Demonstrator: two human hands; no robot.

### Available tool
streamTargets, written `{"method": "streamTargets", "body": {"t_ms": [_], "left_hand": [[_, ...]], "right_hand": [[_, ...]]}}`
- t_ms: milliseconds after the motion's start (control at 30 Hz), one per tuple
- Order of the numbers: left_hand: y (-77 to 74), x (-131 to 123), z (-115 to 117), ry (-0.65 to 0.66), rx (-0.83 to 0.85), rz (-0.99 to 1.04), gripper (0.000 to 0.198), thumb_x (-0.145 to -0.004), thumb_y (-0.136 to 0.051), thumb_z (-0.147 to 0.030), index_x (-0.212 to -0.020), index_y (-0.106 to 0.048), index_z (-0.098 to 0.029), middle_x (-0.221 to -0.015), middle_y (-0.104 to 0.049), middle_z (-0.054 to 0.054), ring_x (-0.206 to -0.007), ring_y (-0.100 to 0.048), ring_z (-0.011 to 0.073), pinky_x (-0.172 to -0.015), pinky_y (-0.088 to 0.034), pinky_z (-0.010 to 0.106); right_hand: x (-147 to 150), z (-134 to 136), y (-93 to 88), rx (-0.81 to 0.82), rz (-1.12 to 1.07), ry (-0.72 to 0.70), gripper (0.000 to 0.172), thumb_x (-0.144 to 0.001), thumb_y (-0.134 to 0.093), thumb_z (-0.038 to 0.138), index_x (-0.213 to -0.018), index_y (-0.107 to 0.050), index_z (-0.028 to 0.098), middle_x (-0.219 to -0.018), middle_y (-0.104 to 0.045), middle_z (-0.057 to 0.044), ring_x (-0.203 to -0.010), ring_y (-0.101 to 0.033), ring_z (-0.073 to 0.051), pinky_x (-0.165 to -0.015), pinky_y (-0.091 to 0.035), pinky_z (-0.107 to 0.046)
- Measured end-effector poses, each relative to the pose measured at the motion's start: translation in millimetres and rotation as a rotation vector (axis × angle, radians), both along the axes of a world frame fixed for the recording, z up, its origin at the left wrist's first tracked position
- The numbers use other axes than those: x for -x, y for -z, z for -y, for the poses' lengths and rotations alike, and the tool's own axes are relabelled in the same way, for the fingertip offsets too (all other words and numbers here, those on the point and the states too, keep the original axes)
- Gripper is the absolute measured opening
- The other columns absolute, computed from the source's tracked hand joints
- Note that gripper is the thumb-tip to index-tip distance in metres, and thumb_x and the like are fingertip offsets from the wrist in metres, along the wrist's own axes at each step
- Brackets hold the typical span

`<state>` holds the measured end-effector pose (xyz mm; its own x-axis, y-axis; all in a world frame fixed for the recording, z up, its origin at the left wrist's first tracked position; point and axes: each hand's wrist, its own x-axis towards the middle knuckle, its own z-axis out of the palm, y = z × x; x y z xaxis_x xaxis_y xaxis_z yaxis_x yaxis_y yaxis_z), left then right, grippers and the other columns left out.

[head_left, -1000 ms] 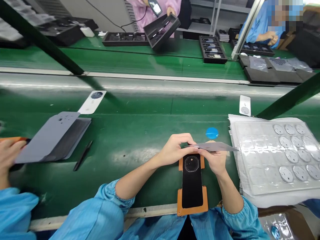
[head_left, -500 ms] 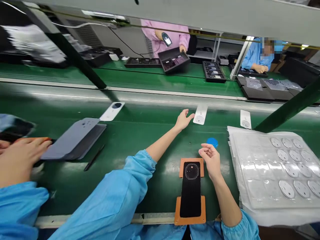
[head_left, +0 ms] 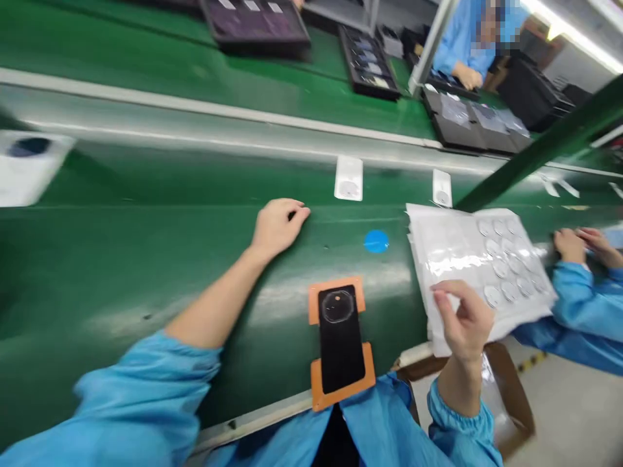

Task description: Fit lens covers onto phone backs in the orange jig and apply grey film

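My left hand [head_left: 281, 226] is above the green work surface, its fingers curled in and the thumb close to the index finger; I see nothing in it. My right hand [head_left: 467, 321] hovers over the near edge of a clear plastic tray [head_left: 452, 240], thumb and index pinched; anything between them is too small to make out. Between my arms, a black phone-shaped panel [head_left: 341, 350] with a round camera outline lies in an orange holder [head_left: 318, 389]. A blue round disc [head_left: 376, 241] lies flat beyond it. Round clear-and-white pieces [head_left: 509, 288] sit in the tray's right part.
White cards [head_left: 349, 178] lie along the far side, and another with a dark circle [head_left: 29, 165] at left. A green post [head_left: 535, 143] slants behind the tray. Another person's hands [head_left: 581, 245] are at right. A cardboard box [head_left: 511, 395] stands below the edge.
My view has swung to the right. My left hand has drawn back from the middle white card, its fingers more curled. My right hand has moved right, from beside the phone-shaped panel to over the tray.
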<state>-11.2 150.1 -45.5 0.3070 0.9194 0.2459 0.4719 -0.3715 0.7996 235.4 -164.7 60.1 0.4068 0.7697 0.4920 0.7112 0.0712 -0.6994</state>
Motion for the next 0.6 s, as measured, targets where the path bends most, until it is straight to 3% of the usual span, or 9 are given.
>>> {"method": "streamTargets", "body": {"t_ms": [100,167,267,367,500,600], "left_hand": [[11.8,0,-6,0.092,-0.140,-0.069,0.025,-0.087,-0.063,-0.045,-0.080,-0.067,-0.021,-0.108,-0.073,0.003,-0.115,-0.059,0.0276,-0.109,-0.041,0.044],[14.1,1,-6,0.115,-0.146,-0.033,0.028,-0.087,-0.064,-0.049,-0.082,-0.067,-0.022,-0.104,-0.073,0.000,-0.115,-0.057,0.0266,-0.110,-0.040,0.043],[10.2,1,-2,0.119,-0.114,0.032,0.031,-0.084,-0.068,-0.054,-0.080,-0.069,-0.024,-0.098,-0.071,-0.003,-0.117,-0.056,0.0267,-0.111,-0.036,0.039],[4.2,1,1,0.108,-0.097,0.016,0.033,-0.085,-0.066,-0.056,-0.079,-0.068,-0.023,-0.099,-0.072,-0.002,-0.119,-0.056,0.0282,-0.110,-0.037,0.039],[3.1,0,2,0.099,-0.112,-0.008,0.046,-0.084,-0.060,-0.067,-0.079,-0.070,-0.022,-0.102,-0.073,0.001,-0.121,-0.057,0.0321,-0.108,-0.040,0.047],[6.2,-1,0,0.119,-0.145,0.021,0.041,-0.085,-0.062,-0.062,-0.082,-0.072,-0.022,-0.107,-0.074,0.004,-0.122,-0.058,0.0330,-0.110,-0.039,0.050]], "right_hand": [[-66,46,-9.9,0.279,0.236,0.432,0.021,-0.092,-0.064,0.040,-0.096,-0.071,0.021,-0.095,-0.072,-0.008,-0.087,-0.067,-0.024,-0.083,-0.052,-0.040],[-109,72,-7.8,0.555,0.264,0.539,0.033,-0.089,-0.062,0.046,-0.107,-0.071,0.020,-0.103,-0.069,-0.011,-0.092,-0.064,-0.026,-0.084,-0.052,-0.042],[-156,92,2.4,0.818,0.182,0.496,0.050,-0.084,-0.063,0.050,-0.123,-0.069,0.020,-0.111,-0.061,-0.012,-0.097,-0.061,-0.026,-0.087,-0.051,-0.042],[-183,94,9.1,0.865,0.083,0.422,0.056,-0.079,-0.067,0.053,-0.126,-0.068,0.021,-0.114,-0.055,-0.011,-0.101,-0.059,-0.025,-0.089,-0.050,-0.039],[-198,90,-0.1,0.855,0.096,0.366,0.054,-0.069,-0.074,0.055,-0.109,-0.067,0.020,-0.107,-0.059,-0.009,-0.095,-0.058,-0.024,-0.082,-0.049,-0.036],[-185,89,-18.4,0.831,0.213,0.420,0.043,-0.070,-0.074,0.056,-0.090,-0.062,0.020,-0.084,-0.061,-0.003,-0.075,-0.057,-0.020,-0.069,-0.046,-0.033]]}}
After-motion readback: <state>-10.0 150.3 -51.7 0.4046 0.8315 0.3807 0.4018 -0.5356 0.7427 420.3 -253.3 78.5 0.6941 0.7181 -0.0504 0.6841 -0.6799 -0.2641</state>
